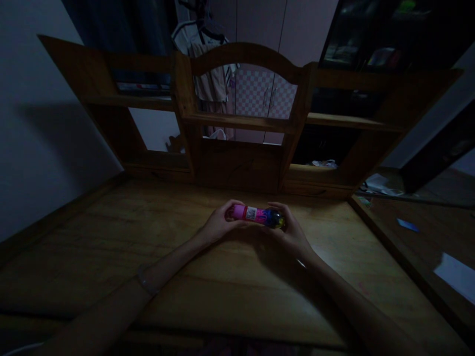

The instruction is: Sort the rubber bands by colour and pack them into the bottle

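Above the wooden desk [218, 287] lies a small bottle [256, 215], held sideways between my two hands. It has a pink cap at the left, a white label with fine print, and a blue and yellowish see-through body at the right. My left hand [220, 222] grips the capped end, its thumb along the near side. At the other end, my right hand [291, 232] has its fingers curled round the rounded base. A bracelet [147, 280] sits on my left wrist. The bottle's underside is hidden from view.
A wooden shelf unit [237, 120] with drawers rises along the desk's back edge. To the right, a lower surface bears a blue card [407, 225] and a white paper [457, 275]. A wall [44, 128] closes off the left. Clothes [211, 74] hang behind the shelf.
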Demonstrator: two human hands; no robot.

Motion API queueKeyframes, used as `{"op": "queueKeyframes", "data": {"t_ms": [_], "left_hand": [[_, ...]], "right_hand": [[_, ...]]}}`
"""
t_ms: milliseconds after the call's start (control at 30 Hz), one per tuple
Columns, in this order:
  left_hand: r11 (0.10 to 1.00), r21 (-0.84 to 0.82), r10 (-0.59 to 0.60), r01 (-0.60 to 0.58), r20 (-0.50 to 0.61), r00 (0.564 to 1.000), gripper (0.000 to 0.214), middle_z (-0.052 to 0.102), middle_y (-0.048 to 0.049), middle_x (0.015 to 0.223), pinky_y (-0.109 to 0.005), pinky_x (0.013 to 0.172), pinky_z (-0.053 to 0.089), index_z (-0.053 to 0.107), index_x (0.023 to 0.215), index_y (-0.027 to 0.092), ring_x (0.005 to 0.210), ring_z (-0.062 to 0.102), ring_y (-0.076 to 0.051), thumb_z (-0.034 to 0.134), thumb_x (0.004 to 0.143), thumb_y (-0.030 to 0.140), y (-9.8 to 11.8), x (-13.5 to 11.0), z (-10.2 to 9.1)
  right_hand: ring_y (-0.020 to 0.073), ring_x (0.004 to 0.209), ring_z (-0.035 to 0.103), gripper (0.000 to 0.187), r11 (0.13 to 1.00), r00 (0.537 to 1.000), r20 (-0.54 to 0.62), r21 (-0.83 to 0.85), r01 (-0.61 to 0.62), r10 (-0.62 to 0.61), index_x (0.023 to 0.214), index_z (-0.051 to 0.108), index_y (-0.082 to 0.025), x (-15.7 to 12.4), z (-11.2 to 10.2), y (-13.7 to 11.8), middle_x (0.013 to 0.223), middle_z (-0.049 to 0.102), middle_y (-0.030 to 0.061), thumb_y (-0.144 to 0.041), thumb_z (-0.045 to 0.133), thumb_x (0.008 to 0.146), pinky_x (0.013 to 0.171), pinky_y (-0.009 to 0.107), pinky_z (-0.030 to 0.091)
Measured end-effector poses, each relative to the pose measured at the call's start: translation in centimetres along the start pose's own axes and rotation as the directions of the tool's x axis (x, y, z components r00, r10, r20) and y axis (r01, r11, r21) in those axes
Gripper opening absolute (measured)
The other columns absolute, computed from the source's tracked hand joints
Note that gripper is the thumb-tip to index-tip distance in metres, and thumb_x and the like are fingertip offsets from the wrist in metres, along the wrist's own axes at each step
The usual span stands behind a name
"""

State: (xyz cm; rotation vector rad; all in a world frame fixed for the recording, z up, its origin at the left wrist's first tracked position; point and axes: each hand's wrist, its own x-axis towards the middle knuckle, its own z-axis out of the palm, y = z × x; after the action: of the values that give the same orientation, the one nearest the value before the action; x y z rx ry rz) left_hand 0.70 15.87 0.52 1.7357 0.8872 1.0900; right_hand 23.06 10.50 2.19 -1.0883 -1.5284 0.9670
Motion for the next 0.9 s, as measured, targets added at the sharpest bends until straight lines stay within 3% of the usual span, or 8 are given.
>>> {"op": "queueKeyframes", "data": {"t_ms": [133,267,400,533,633,767,900], "left_hand": [[0.999,0.052,0.018,-0.016,-0.035,0.999,0.045,0.064,-0.0048,0.107,-0.033,0.087,0.049,0.058,0.109,0.02,0.099,0.062,-0.021,0.077,0.07,0.029,0.0,0.0,0.0],[0.995,0.087,0.047,-0.043,-0.049,0.998,0.041,0.063,-0.0051,0.109,-0.032,0.085,0.049,0.058,0.111,0.021,0.099,0.061,-0.021,0.074,0.073,0.025,-0.2,0.1,-0.3],[0.984,0.158,0.094,-0.081,-0.073,0.993,0.04,0.063,-0.0052,0.113,-0.033,0.088,0.047,0.059,0.112,0.022,0.102,0.059,-0.021,0.073,0.074,0.022,0.0,0.1,-0.4],[0.963,0.231,0.165,-0.14,-0.095,0.982,0.043,0.06,-0.0043,0.12,-0.034,0.095,0.043,0.058,0.119,0.026,0.11,0.056,-0.021,0.071,0.078,0.023,0.7,-0.2,-0.3],[0.952,0.258,0.201,-0.164,-0.128,0.971,0.052,0.055,-0.0053,0.129,-0.034,0.097,0.042,0.049,0.132,0.029,0.111,0.054,-0.021,0.067,0.084,0.028,1.3,-0.6,0.0],[0.957,0.217,0.23,-0.193,-0.155,0.961,0.062,0.049,-0.0087,0.138,-0.034,0.098,0.044,0.036,0.143,0.029,0.114,0.054,-0.021,0.063,0.088,0.034,1.3,-0.8,0.2],[0.958,0.223,0.221,-0.182,-0.165,0.961,0.075,0.051,-0.0104,0.136,-0.037,0.1,0.043,0.024,0.15,0.028,0.119,0.053,-0.023,0.064,0.087,0.038,0.7,-0.7,0.0]], "right_hand": [[0.0218,0.098,0.06,0.061,0.998,0.998,-0.032,0.034,-0.044,0.045,0.125,0.049,-0.028,-0.1,0.0,0.1,0.115,0.06,0.0064,-0.031,0.075,0.07,0.083,0.035,0.05],[0.0252,0.1,0.061,0.048,0.998,0.997,-0.031,-0.001,-0.068,0.068,0.118,0.055,-0.027,-0.3,0.3,0.1,0.112,0.063,0.0067,-0.036,0.072,0.074,0.081,0.038,0.051],[0.0272,0.099,0.059,0.044,0.975,0.998,-0.052,-0.22,0.025,-0.037,0.114,0.06,-0.024,-0.4,-0.1,0.0,0.109,0.064,0.0083,-0.042,0.071,0.076,0.085,0.041,0.048],[0.0281,0.096,0.059,0.043,0.877,0.982,-0.027,-0.455,0.153,-0.185,0.114,0.061,-0.024,-0.3,-0.8,-0.4,0.106,0.064,0.0096,-0.044,0.07,0.077,0.084,0.041,0.045],[0.0259,0.086,0.059,0.037,0.821,0.976,0.011,-0.54,0.187,-0.215,0.107,0.063,-0.023,-0.5,-1.0,-0.6,0.098,0.065,0.0089,-0.046,0.068,0.079,0.076,0.036,0.044],[0.0193,0.067,0.056,0.03,0.809,0.978,0.073,-0.552,0.201,-0.193,0.086,0.063,-0.02,-0.9,-0.6,-0.4,0.077,0.063,0.0045,-0.049,0.066,0.081,0.061,0.029,0.039],[0.0158,0.061,0.053,0.031,0.789,0.975,0.075,-0.577,0.212,-0.207,0.082,0.061,-0.018,-1.0,-0.2,-0.3,0.072,0.061,0.0026,-0.05,0.063,0.083,0.056,0.026,0.035]]}}
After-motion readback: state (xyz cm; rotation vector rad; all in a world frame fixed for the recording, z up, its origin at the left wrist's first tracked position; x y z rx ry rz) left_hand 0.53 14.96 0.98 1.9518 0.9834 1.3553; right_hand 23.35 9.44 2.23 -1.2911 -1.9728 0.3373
